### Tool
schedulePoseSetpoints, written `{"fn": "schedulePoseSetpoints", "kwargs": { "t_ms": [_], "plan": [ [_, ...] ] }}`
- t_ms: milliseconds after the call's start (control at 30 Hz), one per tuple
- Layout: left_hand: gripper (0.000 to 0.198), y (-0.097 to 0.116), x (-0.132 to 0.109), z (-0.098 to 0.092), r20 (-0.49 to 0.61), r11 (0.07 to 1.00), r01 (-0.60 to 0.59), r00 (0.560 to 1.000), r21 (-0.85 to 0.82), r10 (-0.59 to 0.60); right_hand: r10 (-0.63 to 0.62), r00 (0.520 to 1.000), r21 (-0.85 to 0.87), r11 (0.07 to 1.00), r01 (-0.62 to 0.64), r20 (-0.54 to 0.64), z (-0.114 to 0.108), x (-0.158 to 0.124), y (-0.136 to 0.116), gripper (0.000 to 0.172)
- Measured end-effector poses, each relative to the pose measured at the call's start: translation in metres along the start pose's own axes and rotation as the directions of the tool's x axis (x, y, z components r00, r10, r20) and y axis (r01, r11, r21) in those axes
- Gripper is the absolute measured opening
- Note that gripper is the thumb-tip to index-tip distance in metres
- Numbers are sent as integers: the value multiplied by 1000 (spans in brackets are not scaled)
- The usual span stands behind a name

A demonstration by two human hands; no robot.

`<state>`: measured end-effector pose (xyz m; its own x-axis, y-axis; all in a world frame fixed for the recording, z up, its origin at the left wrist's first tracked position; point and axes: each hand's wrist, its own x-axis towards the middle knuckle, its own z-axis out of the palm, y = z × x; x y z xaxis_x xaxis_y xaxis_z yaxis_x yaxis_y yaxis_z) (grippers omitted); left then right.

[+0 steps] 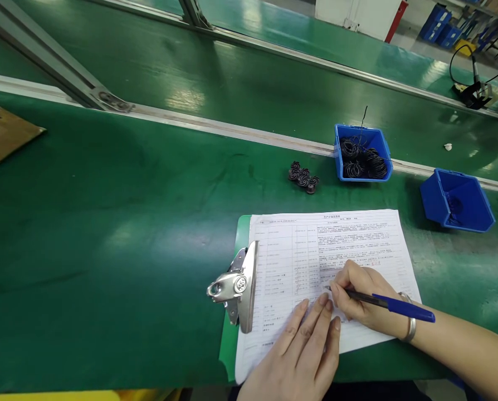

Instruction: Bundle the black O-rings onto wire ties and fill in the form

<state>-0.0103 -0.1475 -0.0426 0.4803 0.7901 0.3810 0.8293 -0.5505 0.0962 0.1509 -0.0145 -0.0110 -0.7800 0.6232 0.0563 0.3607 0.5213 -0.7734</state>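
Right hand: Your right hand (364, 303), a silvery bracelet (410, 323) at the wrist, grips a blue-capped pen (403, 308), its tip at the middle of the page.
Left hand: Your left hand (299, 351) lies palm down on the near part of the page, fingers extended, grasping nothing — fingertips just beside the pen's point.
Printed sheet: The white sheet (282, 250) sits on a green clipboard (228, 348) at the near edge of the green bench (127, 262), right of centre.
Writing: A heading in Chinese characters runs along the far edge, above ruled columns of small type, too fine to read surely; reddish marks dot the middle columns.
Clip: The metal clip (236, 287) bites the sheet's left edge — a round emblem stamped on it, illegible from here.
Beyond the page: Small black finned parts (303, 177) cluster left of a blue bin (364, 179) of black wire coils (375, 162); a second blue bin (433, 199) stands farther right.
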Motion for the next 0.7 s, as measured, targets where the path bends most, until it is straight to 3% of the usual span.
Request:
{"fn": "schedulePoseSetpoints", "kwargs": {
  "t_ms": [333, 700],
  "plan": [
    [36, 1, -1, 3, -4, 1000, 8, 1000, 0, -8, -46, 998, 5, 999, 46, -37, 2, -1, 1, 15],
    [42, 3, -2, -3, 38, 999, -24, 999, 27, 23, 137, 990, 54, 989, -137, 19, -3, -12, -1, 21]
  ]
}}
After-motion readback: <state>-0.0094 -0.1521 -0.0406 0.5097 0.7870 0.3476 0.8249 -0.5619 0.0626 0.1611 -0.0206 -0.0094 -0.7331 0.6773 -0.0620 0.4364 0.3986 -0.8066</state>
